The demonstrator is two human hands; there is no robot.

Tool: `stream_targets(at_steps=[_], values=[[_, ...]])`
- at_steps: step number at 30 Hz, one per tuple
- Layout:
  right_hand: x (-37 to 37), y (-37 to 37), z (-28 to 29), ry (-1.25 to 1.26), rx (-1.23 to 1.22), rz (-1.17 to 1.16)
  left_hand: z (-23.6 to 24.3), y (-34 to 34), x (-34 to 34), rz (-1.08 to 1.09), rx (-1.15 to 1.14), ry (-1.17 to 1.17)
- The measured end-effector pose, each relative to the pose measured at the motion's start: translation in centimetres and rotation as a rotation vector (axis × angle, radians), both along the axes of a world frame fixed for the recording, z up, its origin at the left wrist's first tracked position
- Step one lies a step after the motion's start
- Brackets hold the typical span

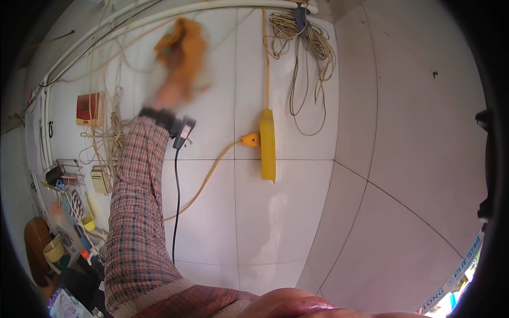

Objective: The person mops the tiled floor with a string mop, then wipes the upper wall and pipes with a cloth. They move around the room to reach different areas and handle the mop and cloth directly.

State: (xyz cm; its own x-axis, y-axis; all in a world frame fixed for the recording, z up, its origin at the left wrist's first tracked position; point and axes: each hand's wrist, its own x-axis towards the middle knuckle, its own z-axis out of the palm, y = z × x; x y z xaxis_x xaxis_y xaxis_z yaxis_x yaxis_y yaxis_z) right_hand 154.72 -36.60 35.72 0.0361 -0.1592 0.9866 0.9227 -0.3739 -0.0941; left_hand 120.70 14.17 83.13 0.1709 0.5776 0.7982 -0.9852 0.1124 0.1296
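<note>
The left hand (177, 79), blurred, is raised to the upper left of the frame against the white tiled wall (275, 222). It holds an orange cloth (183, 45) pressed to the tiles; the fingers are hidden under the cloth and smeared by the blur, so how tightly they close cannot be told. The arm rises from the bottom edge in a plaid sleeve (135, 212), with a dark band (159, 116) at the wrist and a small black device (183, 132) hanging just beside it, its black cable (175, 206) dropping straight down the wall.

The right hand is not in view.

To the right of the cloth, near the centre of the frame, a yellow power strip (268, 146) hangs upright on the wall, with a yellow cord (212, 172) curving down and left from its plug. Above it, at the top centre, a bundle of pale cable (307, 47) hangs in loops from a white pipe (222, 6) that runs along the top of the wall. Left of the sleeve hang a coil of rope (108, 138) and a small red and tan box (89, 108). Below those, at the left edge, sits a wire rack (66, 175) with small items, and lower down a yellow cup (53, 250) among blurred clutter. The tiles between the cloth and the power strip are bare.
</note>
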Motion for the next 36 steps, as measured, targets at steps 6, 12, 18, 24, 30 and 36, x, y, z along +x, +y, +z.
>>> stream_targets(at_steps=[6,12,18,24,30,36], values=[[-1.9,-1.7,-3.9,0.398,-0.09,-0.212,-1.5,-4.6,3.1,-3.015,-0.641,-1.163],[-1.2,-1.3,-3.9,0.391,-0.091,-0.21,4.9,-1.3,-1.4,-2.52,-0.346,-1.298],[-0.4,-1.3,-5.8,0.377,-0.002,-0.159,11.6,3.6,-2.9,-3.423,-0.266,-1.243],[-1.2,-1.1,-4.8,0.419,-0.039,-0.228,11.8,2.9,1.8,-2.987,-0.556,-1.287],[-2.2,-0.8,-3.4,0.396,-0.046,-0.227,6.4,-0.3,-0.1,-3.173,-0.973,-1.449],[-2.0,-0.8,-3.5,0.386,-0.045,-0.261,8.0,-0.6,0.4,-3.602,-0.732,-1.116]])
